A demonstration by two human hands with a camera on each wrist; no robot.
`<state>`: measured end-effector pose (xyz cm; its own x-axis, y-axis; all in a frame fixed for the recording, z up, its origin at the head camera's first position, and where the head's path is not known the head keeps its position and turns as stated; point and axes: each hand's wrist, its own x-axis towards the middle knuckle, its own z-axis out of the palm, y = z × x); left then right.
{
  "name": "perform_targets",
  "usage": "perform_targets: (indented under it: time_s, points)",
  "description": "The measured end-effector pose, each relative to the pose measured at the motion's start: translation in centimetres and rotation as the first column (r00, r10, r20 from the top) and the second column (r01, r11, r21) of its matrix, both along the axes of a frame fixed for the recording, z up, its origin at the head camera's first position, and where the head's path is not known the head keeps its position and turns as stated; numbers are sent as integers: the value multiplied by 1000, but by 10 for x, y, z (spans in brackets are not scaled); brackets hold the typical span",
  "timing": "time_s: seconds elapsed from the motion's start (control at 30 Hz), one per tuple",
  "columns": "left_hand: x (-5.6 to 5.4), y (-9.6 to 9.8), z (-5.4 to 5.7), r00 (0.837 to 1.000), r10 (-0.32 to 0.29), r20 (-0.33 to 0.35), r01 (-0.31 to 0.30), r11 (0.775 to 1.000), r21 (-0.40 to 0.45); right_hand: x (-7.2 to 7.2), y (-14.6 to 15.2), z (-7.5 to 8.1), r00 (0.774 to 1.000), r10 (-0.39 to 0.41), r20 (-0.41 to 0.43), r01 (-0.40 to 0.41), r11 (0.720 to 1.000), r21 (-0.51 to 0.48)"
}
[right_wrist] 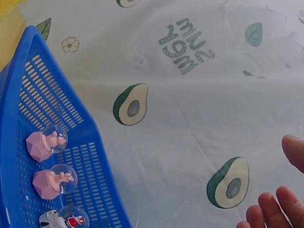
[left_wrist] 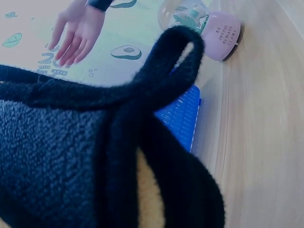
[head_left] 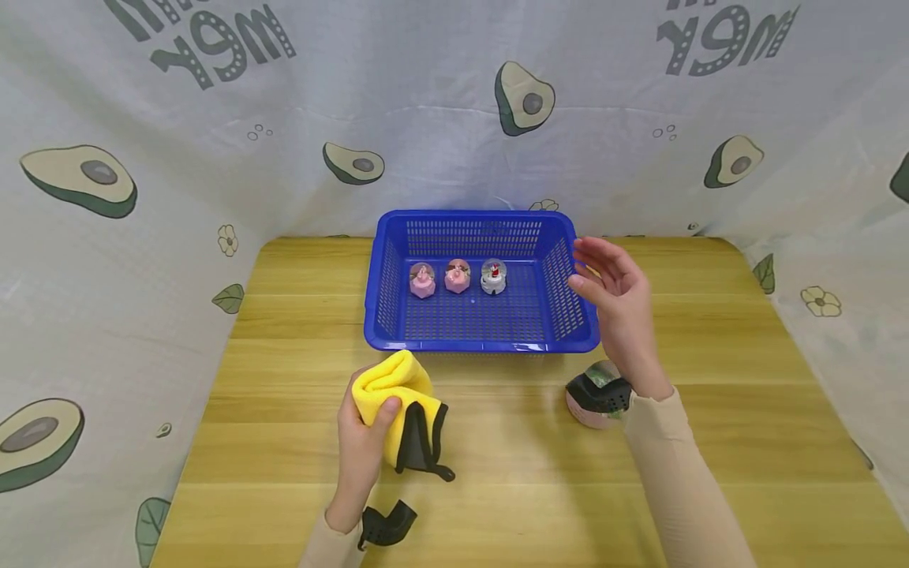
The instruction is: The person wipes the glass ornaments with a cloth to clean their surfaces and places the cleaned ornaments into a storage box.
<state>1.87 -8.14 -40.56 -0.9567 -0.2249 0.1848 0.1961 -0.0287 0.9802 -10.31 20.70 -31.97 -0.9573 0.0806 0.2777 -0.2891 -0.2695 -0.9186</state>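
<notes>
Clear-domed, pink-based round snow globe [head_left: 591,416] sits personward of right grip [head_left: 619,298], nearer it than left; right empty, fingers loosely parted; left grip [head_left: 364,440] holds folded yellow-black cloth [head_left: 390,385].

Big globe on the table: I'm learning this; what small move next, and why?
Perhaps bring the right hand to the big globe: that hand holds nothing, the left hand grips the yellow cloth, and this globe sits outside the blue basket.
</notes>
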Motion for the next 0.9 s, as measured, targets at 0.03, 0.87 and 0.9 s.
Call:
perform_targets:
  time_s: [0.03, 0.87, 0.9]
  points:
    - [0, 0, 0, 1000, 0, 2, 0, 1000, 0, 5, 3, -1, 1000, -8, -1, 8, 1000, -7]
    - [-1, -1, -3, 1000, -10, -1, 10, 1000, -4, 101, 70, -79, 967, -173, 187, 169, 985, 38]
    - [-1, -1, -4, 1000, -10, 1, 10, 1000, -2, 103, 70, -84, 966, -174, 191, 169, 985, 41]
